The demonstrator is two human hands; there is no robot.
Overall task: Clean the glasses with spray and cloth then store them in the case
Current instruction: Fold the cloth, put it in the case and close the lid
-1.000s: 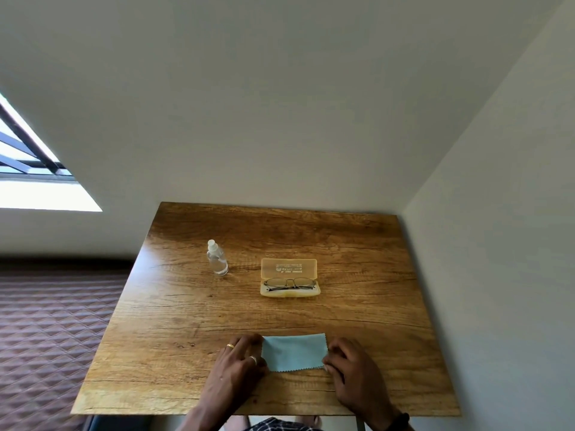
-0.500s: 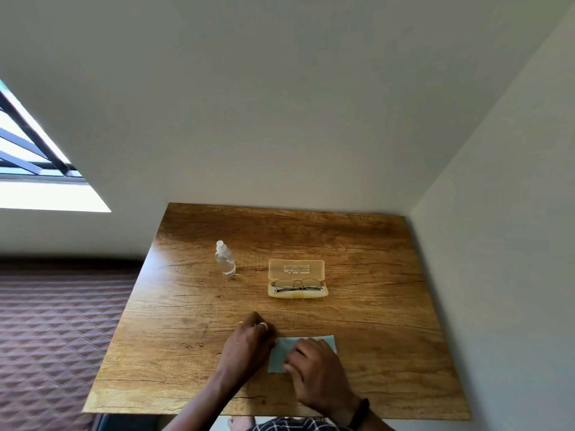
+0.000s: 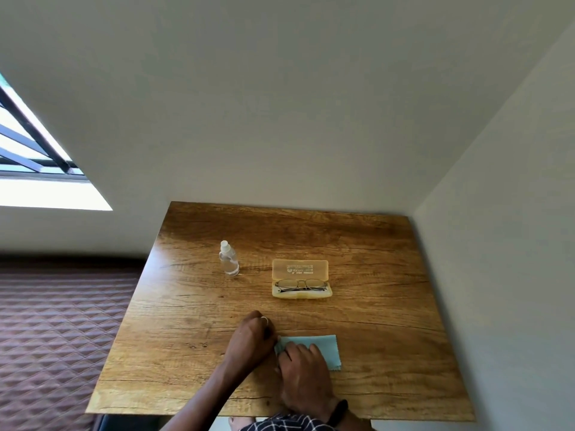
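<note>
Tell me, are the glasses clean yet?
Not yet. Done: nothing visible; the glasses lie in the open case, and the spray bottle stands untouched. In hand: the left hand and right hand are on the blue cloth. Left: spraying, wiping, storing.

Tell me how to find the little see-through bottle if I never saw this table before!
Start at the square wooden table in the corner of the room. Near its middle lies an open yellowish plastic glasses case with thin metal-framed glasses inside; look just left of it. There stands the small clear plastic spray bottle, apart from the case, the only upright, see-through thing there.
</note>
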